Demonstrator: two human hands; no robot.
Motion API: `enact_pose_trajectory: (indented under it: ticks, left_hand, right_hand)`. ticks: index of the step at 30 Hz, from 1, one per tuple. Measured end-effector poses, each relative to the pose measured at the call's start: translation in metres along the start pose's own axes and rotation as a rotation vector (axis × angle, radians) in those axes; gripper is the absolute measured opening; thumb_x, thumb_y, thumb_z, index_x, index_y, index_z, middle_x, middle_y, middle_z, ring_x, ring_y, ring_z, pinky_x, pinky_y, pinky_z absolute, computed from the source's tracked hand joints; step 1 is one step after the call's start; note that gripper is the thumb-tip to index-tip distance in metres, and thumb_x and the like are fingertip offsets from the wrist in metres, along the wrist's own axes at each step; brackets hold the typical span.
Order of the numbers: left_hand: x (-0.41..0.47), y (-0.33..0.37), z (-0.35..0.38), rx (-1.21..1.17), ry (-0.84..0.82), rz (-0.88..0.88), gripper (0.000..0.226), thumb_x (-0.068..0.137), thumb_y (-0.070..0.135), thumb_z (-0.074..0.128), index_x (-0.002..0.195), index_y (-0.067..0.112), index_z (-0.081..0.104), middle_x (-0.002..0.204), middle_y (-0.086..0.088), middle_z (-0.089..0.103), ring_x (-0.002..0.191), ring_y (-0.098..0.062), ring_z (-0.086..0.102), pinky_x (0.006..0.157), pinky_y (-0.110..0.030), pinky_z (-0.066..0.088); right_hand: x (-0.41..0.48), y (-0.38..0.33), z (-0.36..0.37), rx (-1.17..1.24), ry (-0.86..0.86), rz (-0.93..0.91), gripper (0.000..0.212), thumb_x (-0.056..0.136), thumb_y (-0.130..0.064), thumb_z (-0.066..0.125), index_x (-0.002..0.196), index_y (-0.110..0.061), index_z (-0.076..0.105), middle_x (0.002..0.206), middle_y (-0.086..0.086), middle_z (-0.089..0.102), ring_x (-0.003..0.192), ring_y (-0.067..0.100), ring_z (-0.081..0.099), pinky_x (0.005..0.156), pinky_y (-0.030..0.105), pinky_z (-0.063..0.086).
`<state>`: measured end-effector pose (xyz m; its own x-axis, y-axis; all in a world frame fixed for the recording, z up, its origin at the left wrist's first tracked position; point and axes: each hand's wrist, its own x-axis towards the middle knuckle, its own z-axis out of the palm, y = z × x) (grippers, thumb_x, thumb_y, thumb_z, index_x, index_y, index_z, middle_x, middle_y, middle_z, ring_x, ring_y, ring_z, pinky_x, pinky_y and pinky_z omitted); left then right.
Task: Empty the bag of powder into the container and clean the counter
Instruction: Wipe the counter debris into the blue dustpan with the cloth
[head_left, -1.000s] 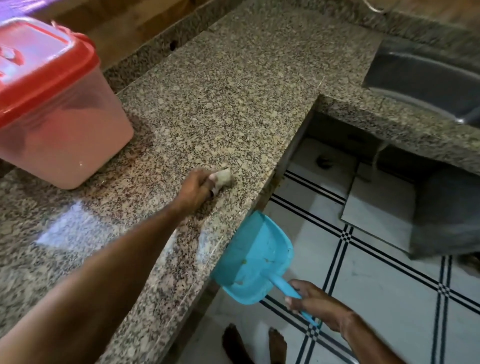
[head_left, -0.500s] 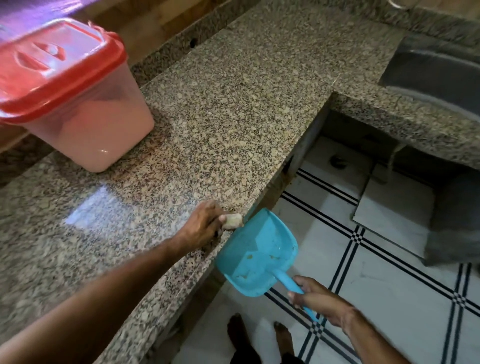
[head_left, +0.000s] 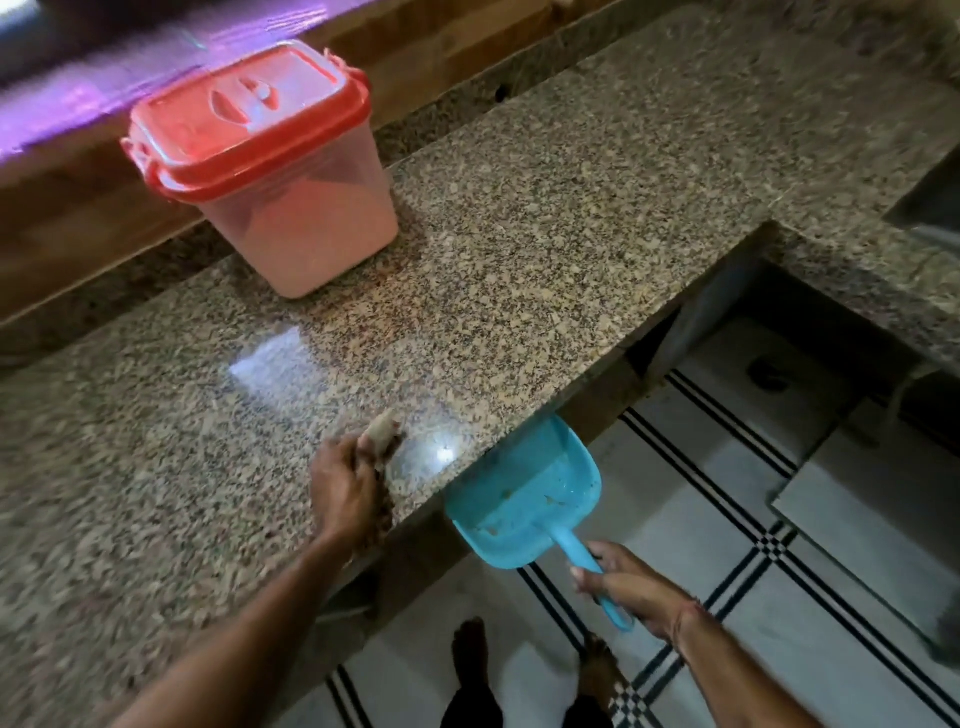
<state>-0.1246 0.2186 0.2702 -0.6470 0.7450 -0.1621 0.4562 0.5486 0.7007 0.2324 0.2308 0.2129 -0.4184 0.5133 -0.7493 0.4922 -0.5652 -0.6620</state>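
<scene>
A clear plastic container (head_left: 301, 218) with a closed red lid stands at the back of the speckled granite counter (head_left: 545, 249), pale powder showing through its wall. My left hand (head_left: 345, 488) rests on the counter near the front edge, shut on a small pale wad of cloth (head_left: 381, 430) that pokes out past my fingers. My right hand (head_left: 631, 587) grips the handle of a blue dustpan (head_left: 524, 493), held just under the counter's front edge to the right of my left hand. A few crumbs lie in the pan.
A wooden ledge (head_left: 78, 218) runs behind the counter. A steel sink (head_left: 930, 208) is set into the counter at the far right. Below are white floor tiles (head_left: 727, 597) with black lines, an open space under the counter, and my bare feet (head_left: 470, 649).
My left hand with the cloth has slid back from the counter's front edge, away from the dustpan. The dustpan stays under the edge. The camera view has shifted, so the container appears further right.
</scene>
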Motion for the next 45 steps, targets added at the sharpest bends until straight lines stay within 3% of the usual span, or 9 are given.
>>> enact_pose_trajectory:
  ticks: [5,14,19,25,29,33,37,41,45]
  left_hand:
    - [-0.053,0.006,0.032,0.400,0.230,-0.097,0.026,0.102,0.029,0.049,0.112,0.016,0.070,0.100,-0.009,0.055,0.089,-0.028,0.052,0.078,-0.041,0.046]
    - [-0.046,0.079,0.098,0.319,0.215,-0.110,0.030,0.102,0.029,0.047,0.127,0.026,0.064,0.102,0.000,0.054,0.084,-0.014,0.046,0.070,-0.026,0.032]
    - [-0.035,0.094,0.097,0.191,0.202,-0.151,0.025,0.105,0.030,0.045,0.112,0.017,0.066,0.099,-0.001,0.056,0.072,-0.009,0.043,0.056,-0.019,0.027]
    - [-0.013,0.059,0.062,0.025,0.240,-0.180,0.024,0.105,0.033,0.046,0.110,0.014,0.060,0.101,-0.007,0.060,0.081,-0.018,0.056,0.063,-0.031,0.051]
    - [0.002,0.062,0.071,0.059,0.133,-0.045,0.025,0.105,0.035,0.048,0.105,0.015,0.062,0.106,-0.005,0.054,0.092,-0.020,0.054,0.065,-0.025,0.045]
    - [0.007,0.063,0.082,0.149,0.062,0.156,0.034,0.104,0.042,0.047,0.113,0.017,0.068,0.111,0.000,0.057,0.099,-0.022,0.057,0.078,-0.040,0.056]
    - [-0.011,0.049,0.088,0.322,0.002,0.474,0.033,0.105,0.030,0.049,0.130,0.023,0.068,0.121,0.004,0.063,0.104,-0.017,0.057,0.081,-0.031,0.047]
    - [-0.028,0.045,0.094,0.385,0.028,0.524,0.031,0.105,0.027,0.050,0.129,0.021,0.068,0.120,0.001,0.066,0.101,-0.019,0.060,0.083,-0.036,0.050]
    - [-0.026,0.061,0.092,0.372,0.017,0.494,0.028,0.107,0.028,0.045,0.111,0.016,0.070,0.094,0.000,0.064,0.082,-0.016,0.057,0.070,-0.031,0.047]
  right_hand:
    - [0.003,0.000,-0.012,-0.086,-0.110,0.020,0.024,0.100,-0.015,0.062,0.124,-0.013,0.060,0.098,0.001,0.063,0.089,0.008,0.060,0.087,0.026,0.052]
    - [0.003,0.016,-0.033,-0.107,-0.202,0.041,0.016,0.100,-0.009,0.061,0.115,-0.016,0.061,0.095,-0.001,0.061,0.085,0.006,0.058,0.069,0.011,0.051]
    - [0.005,0.026,-0.048,-0.118,-0.199,0.043,0.018,0.099,-0.011,0.062,0.117,-0.013,0.063,0.092,-0.001,0.059,0.082,0.005,0.057,0.073,0.016,0.049]
    - [0.013,0.010,-0.052,-0.154,-0.191,0.000,0.026,0.098,-0.018,0.063,0.124,-0.018,0.061,0.094,-0.005,0.063,0.083,0.005,0.059,0.077,0.023,0.050]
    - [0.020,-0.002,-0.049,-0.144,-0.193,-0.031,0.031,0.098,-0.023,0.064,0.129,-0.022,0.061,0.095,-0.005,0.065,0.086,0.006,0.060,0.080,0.024,0.051]
    - [0.024,-0.009,-0.043,-0.121,-0.197,-0.062,0.028,0.100,-0.019,0.062,0.128,-0.018,0.060,0.094,-0.006,0.064,0.086,0.005,0.060,0.081,0.023,0.052]
    - [0.027,-0.006,-0.038,-0.102,-0.204,-0.063,0.020,0.100,-0.016,0.061,0.120,-0.019,0.062,0.092,-0.008,0.063,0.083,0.003,0.059,0.080,0.020,0.050]
    - [0.026,-0.002,-0.032,-0.128,-0.184,-0.056,0.024,0.100,-0.018,0.061,0.123,-0.010,0.061,0.089,-0.005,0.061,0.078,0.002,0.059,0.077,0.022,0.050]
    - [0.025,-0.008,-0.028,-0.132,-0.183,-0.050,0.028,0.100,-0.017,0.061,0.127,-0.009,0.060,0.088,-0.004,0.062,0.077,0.005,0.058,0.079,0.024,0.052]
